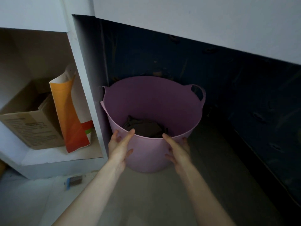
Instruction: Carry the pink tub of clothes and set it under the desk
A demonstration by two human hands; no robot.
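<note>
The pink tub stands upright on the floor in the dark space under the white desk, close to the desk's left side panel. Dark clothes lie in its bottom. One loop handle shows at its far right rim. My left hand presses the near left of the tub's wall, fingertips at the rim. My right hand presses the near right of the wall, fingers spread. The tub sits between both palms.
Left of the side panel, a low shelf holds a cardboard box and an orange and white paper bag. A small blue and brown object lies on the floor near the shelf base. A dark blue back wall closes the space behind the tub.
</note>
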